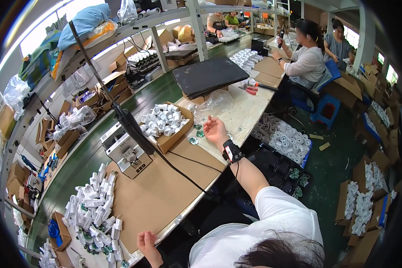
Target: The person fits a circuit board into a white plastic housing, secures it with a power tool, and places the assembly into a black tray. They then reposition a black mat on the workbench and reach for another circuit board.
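My right hand (215,130) is palm up above the bench's right part, its fingers loosely bent and apart, with no object visible in it. Just left of it lie small green-and-clear parts (193,140) and a carton of white plastic fittings (164,120). My left hand (148,246) is at the bench's near edge, fingers curled inward; whatever they enclose, if anything, is hidden. Beyond it, a heap of white cylindrical housings with green parts (94,207) covers the bench's left end. Between the hands is bare brown cardboard (165,192), with a grey-white benchtop machine (127,152) behind it.
A corded power screwdriver (131,127) hangs over the machine. Black trays (210,76) are stacked farther back, near red-handled pliers (251,89). To the right stand a bin of white rings (283,140) and a blue stool (326,109). Co-workers sit and stand beyond.
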`<state>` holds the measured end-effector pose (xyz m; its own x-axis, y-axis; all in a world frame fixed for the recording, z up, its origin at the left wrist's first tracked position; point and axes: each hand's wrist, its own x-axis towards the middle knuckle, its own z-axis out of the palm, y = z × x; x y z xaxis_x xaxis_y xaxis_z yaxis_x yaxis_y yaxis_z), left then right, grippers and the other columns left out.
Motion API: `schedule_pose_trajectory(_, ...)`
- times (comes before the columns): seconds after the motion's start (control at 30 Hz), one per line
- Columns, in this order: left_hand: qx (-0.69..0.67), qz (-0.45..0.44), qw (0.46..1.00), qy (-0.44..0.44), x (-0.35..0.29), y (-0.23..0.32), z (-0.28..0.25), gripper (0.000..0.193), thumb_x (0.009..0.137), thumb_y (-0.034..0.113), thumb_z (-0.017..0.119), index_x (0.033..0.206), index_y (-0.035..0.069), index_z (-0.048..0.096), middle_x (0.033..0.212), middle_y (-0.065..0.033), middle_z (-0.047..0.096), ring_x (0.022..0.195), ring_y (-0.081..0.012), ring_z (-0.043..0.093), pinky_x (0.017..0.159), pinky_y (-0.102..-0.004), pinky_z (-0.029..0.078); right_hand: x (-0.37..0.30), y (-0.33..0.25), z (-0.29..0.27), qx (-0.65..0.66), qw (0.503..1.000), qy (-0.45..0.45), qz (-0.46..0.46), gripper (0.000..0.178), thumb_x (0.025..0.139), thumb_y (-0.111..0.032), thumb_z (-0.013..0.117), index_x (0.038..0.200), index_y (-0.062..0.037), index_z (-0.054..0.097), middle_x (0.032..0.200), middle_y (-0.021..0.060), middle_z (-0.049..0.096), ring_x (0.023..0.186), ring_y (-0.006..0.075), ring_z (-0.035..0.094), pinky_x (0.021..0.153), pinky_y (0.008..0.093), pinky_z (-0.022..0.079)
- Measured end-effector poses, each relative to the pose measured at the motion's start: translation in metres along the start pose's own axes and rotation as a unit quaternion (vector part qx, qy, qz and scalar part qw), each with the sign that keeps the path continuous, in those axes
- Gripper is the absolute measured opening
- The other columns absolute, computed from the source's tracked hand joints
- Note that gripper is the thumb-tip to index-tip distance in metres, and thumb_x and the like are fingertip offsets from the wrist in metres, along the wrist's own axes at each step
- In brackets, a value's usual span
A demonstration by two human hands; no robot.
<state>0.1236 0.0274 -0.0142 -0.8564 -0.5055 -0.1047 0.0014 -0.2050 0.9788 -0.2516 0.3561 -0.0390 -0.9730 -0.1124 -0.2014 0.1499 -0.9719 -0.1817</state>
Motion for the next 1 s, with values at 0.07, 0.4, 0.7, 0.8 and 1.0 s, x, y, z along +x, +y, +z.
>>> schedule_pose_trajectory(0.07,-0.012,-0.011,1.000,0.015,0.002,-0.003,-0.002,0.009,0.087,0.013,0.057,0.089,0.003,0.057,0.080,-0.0049,0.061,0.071,-0.0119,0.057,0.063,-0.0235,0.046,0.000,0.001,-0.001,0.000,1.000,-0.008,0.003,0.014,0.078,-0.013,0.052,0.087,-0.0075,0.062,0.065,0.0017,0.055,0.068,0.0173,0.054,0.061,0.0255,0.045)
schedule_pose_trajectory(0.4,0.015,0.096,0.995,0.021,0.027,-0.033,-0.006,0.007,0.088,0.007,0.051,0.087,0.002,0.055,0.071,-0.0029,0.056,0.059,-0.0064,0.050,0.054,-0.0184,0.042,-0.017,0.015,-0.003,-0.029,0.999,-0.021,0.033,0.015,0.080,-0.013,0.052,0.091,-0.0072,0.061,0.065,-0.0001,0.054,0.069,0.0160,0.053,0.061,0.0248,0.044)
schedule_pose_trajectory(0.7,0.017,0.104,0.994,0.024,0.032,-0.037,-0.009,0.008,0.089,0.009,0.050,0.088,0.003,0.055,0.071,-0.0026,0.055,0.059,-0.0060,0.050,0.053,-0.0172,0.041,-0.019,0.016,-0.009,-0.022,0.999,-0.013,0.032,0.016,0.080,-0.014,0.052,0.091,-0.0072,0.061,0.065,-0.0001,0.054,0.069,0.0154,0.052,0.062,0.0251,0.044)
schedule_pose_trajectory(0.8,0.012,0.107,0.994,0.026,0.031,-0.038,-0.010,0.008,0.089,0.009,0.050,0.089,0.003,0.055,0.071,-0.0027,0.055,0.059,-0.0061,0.050,0.054,-0.0173,0.042,-0.020,0.017,-0.010,-0.025,0.999,-0.013,0.036,0.016,0.079,-0.014,0.053,0.091,-0.0075,0.061,0.065,-0.0003,0.053,0.069,0.0154,0.052,0.063,0.0251,0.044)
schedule_pose_trajectory(1.0,0.014,0.105,0.994,0.020,0.030,-0.037,-0.011,0.008,0.089,0.010,0.050,0.091,0.004,0.054,0.072,-0.0020,0.054,0.062,-0.0064,0.050,0.055,-0.0178,0.042,-0.022,0.020,-0.011,-0.034,0.999,-0.006,0.031,0.015,0.079,-0.014,0.053,0.090,-0.0076,0.061,0.064,-0.0002,0.053,0.069,0.0155,0.052,0.063,0.0252,0.044)
